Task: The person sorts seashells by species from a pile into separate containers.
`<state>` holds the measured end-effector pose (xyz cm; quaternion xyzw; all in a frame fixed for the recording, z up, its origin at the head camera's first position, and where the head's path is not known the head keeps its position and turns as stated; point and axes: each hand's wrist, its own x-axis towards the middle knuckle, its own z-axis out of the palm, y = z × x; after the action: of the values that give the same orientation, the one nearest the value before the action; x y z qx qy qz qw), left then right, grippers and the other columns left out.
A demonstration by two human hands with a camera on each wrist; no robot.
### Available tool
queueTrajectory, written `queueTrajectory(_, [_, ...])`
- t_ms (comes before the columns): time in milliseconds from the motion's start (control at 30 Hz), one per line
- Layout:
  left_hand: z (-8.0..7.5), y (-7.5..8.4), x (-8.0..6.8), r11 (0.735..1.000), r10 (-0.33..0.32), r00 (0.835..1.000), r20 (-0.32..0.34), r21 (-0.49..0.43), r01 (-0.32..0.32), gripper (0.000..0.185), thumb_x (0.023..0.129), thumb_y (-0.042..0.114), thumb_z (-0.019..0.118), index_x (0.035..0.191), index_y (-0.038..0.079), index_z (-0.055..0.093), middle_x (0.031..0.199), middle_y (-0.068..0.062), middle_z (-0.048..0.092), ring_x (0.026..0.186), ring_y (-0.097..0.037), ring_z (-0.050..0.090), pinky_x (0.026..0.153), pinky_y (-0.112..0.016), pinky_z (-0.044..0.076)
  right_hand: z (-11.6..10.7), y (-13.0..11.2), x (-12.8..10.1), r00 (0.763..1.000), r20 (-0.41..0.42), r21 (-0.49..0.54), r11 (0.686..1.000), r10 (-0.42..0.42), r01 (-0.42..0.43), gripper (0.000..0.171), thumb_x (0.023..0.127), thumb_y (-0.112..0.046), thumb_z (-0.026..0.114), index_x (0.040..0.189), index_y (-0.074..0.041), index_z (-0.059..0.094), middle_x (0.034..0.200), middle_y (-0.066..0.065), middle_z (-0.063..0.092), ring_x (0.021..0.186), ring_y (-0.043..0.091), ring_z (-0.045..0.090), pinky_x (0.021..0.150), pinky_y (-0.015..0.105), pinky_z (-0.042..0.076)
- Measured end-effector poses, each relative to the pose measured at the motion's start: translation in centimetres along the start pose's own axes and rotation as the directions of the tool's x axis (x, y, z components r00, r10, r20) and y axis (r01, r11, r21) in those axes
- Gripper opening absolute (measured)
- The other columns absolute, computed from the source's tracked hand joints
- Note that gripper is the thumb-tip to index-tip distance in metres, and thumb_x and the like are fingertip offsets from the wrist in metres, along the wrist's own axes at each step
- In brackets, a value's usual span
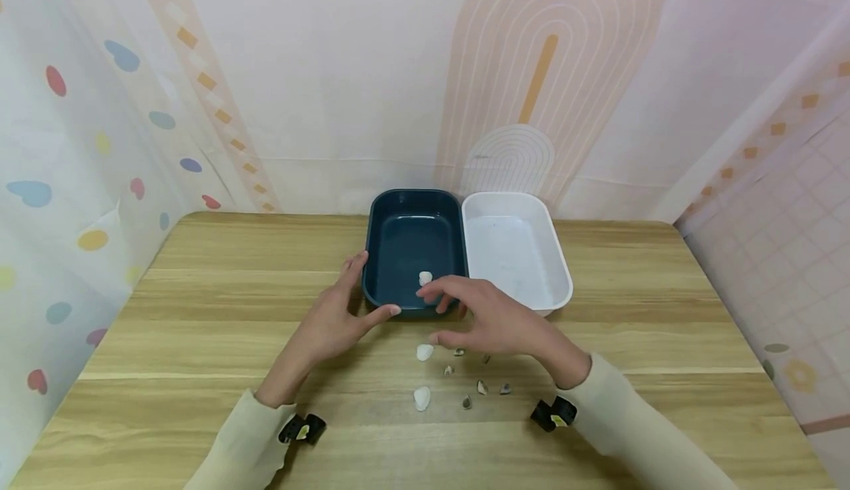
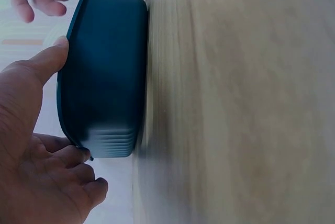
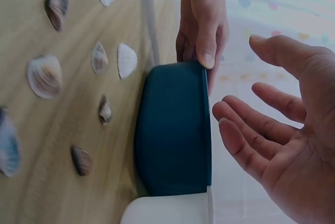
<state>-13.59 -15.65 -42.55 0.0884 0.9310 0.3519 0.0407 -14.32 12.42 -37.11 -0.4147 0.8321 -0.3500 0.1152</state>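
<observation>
Nearest the body, loose shells lie on the wooden table (image 1: 199, 313): 2 white shells (image 1: 423, 374) toward the left, and 6 small dark shells (image 1: 481, 387) scattered just to their right. Both sit between the 2 forearms.

Past them, left hand (image 1: 335, 320) steadies the dark blue tray (image 1: 412, 250). Thumb is on the near rim, fingers along the left wall; in the left wrist view the thumb (image 2: 49, 59) lies against the rim.

Right hand (image 1: 488, 316) hovers over the tray's near edge. Fingers are loosely spread, palm empty in the right wrist view, holding nothing. 1 white shell (image 1: 425, 278) already rests on the tray floor just beyond those fingertips.

White tray (image 1: 518, 254) sits touching the blue one on the right. Looks bare inside, though glare makes that hard to confirm.

Judgement: step in hand is sorting shells into trays, and the release of 1 white shell is done. Early stage, most shells still on the table.

Next move calls for bringing the right hand back to the near pile and pinching 1 shell. Shells are small and flat, so a fingertip pinch is needed.
</observation>
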Motion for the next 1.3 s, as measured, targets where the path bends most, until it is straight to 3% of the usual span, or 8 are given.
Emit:
queueTrajectory(267, [0.0,0.0,0.0,1.0,-0.003,1.0,-0.001,-0.011,0.003,0.112,0.086,0.072,0.067,0.167,0.018,0.011,0.171,-0.02,0.014,0.153,-0.045,0.029,0.117,-0.066,0.036,1.4,0.1,-0.7,0.992,0.12,0.051,0.997,0.046,-0.053,0.057,0.094,-0.031,0.076,0.144,-0.017,0.054,0.132,0.005,0.067,0.112,0.022,0.066,0.085,0.031,0.059])
queueTrajectory(433, [0.0,0.0,0.0,1.0,-0.014,1.0,0.003,-0.019,0.014,0.113,0.085,0.073,0.067,0.167,0.02,0.01,0.172,-0.018,0.013,0.154,-0.044,0.027,0.117,-0.066,0.035,2.4,0.5,-0.7,0.982,0.167,0.015,0.995,0.092,-0.095,0.058,0.095,-0.032,0.076,0.145,-0.013,0.054,0.129,0.004,0.068,0.111,0.017,0.066,0.084,0.028,0.059])
queueTrajectory(733, [0.0,0.0,0.0,1.0,-0.021,1.0,0.005,-0.013,0.021,0.113,0.085,0.074,0.066,0.167,0.021,0.01,0.172,-0.018,0.012,0.154,-0.044,0.027,0.117,-0.066,0.036,3.9,1.0,-0.1,0.967,0.202,-0.07,0.987,0.153,-0.142,0.056,0.094,-0.028,0.076,0.143,-0.012,0.056,0.124,0.001,0.068,0.109,0.014,0.064,0.094,0.028,0.055])
queueTrajectory(1067, [0.0,0.0,0.0,0.999,-0.033,0.999,0.01,-0.019,0.033,0.113,0.085,0.074,0.067,0.167,0.023,0.009,0.172,-0.017,0.012,0.155,-0.043,0.026,0.118,-0.066,0.035,5.0,1.2,0.5,0.967,0.197,-0.107,0.984,0.16,-0.141,0.039,0.092,-0.017,0.075,0.13,-0.015,0.067,0.099,-0.007,0.066,0.084,0.007,0.058,0.077,0.018,0.049])
queueTrajectory(1300, [-0.1,0.0,-0.1,0.999,-0.034,0.999,0.012,-0.018,0.034,0.113,0.084,0.076,0.065,0.167,0.023,0.009,0.173,-0.017,0.011,0.155,-0.043,0.025,0.119,-0.066,0.034,5.3,1.5,1.1,0.964,0.225,-0.077,0.989,0.14,-0.126,0.031,0.09,-0.009,0.076,0.12,-0.014,0.072,0.088,-0.009,0.068,0.076,0.003,0.057,0.07,0.016,0.049])
